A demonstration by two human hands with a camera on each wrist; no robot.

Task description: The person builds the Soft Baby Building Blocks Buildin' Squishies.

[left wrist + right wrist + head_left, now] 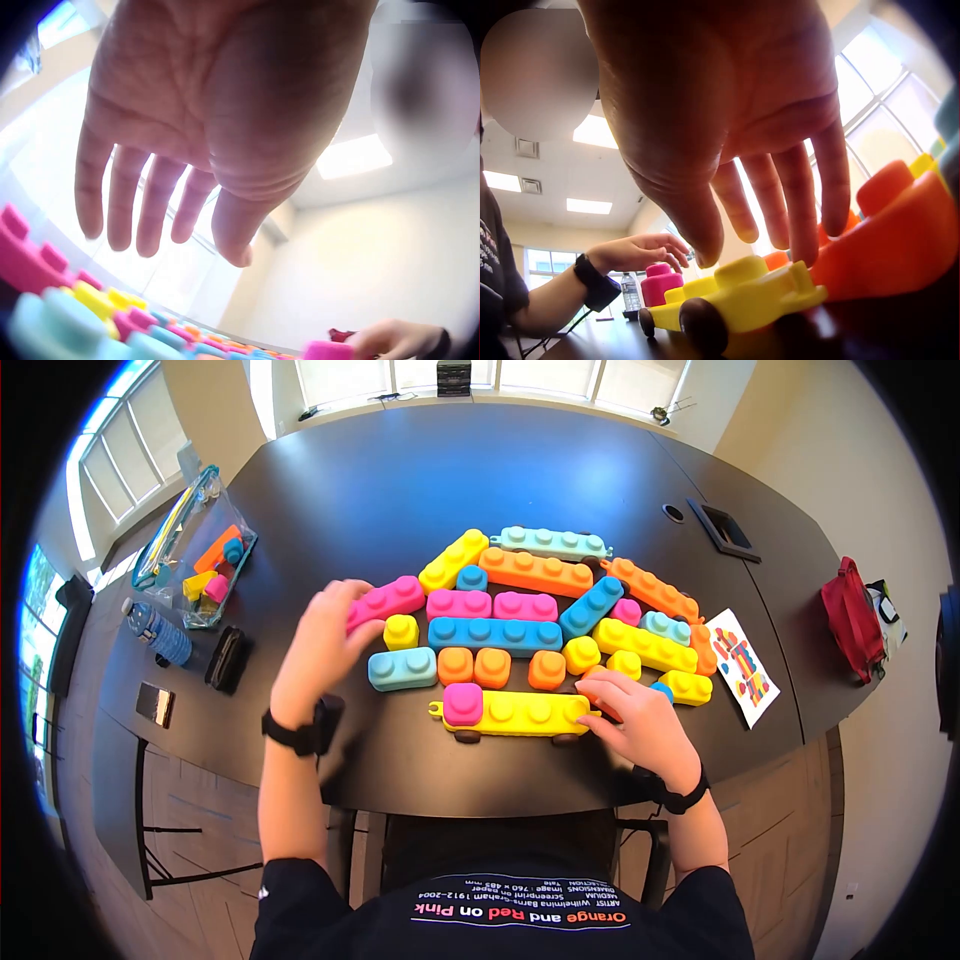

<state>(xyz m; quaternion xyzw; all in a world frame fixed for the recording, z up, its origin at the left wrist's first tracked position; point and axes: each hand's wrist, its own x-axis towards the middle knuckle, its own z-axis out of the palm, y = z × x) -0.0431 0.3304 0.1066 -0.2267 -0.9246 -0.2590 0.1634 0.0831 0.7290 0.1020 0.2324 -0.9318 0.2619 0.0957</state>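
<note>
Beside the left end of a long pink block [386, 602], the left hand [325, 640] has its fingers extended and its thumb near a small yellow block [401, 632]. The left wrist view shows the left hand [202, 127] with nothing in its grasp. A yellow wheeled base [530, 713] carries a pink block [463, 704] on its left end. At its right end is the right hand [645, 730], fingers over an orange block that it partly hides. In the right wrist view its fingers are extended, the thumb close above the yellow base [757, 300]; contact is unclear.
Colored blocks lie grouped beyond the base, including a long blue one [494, 636] and an orange one [535, 571]. A picture sheet [742, 668] lies at right. At left are a clear bag [205, 540], bottle [158, 632] and dark case [228, 660]; a red bag [853, 620] is far right.
</note>
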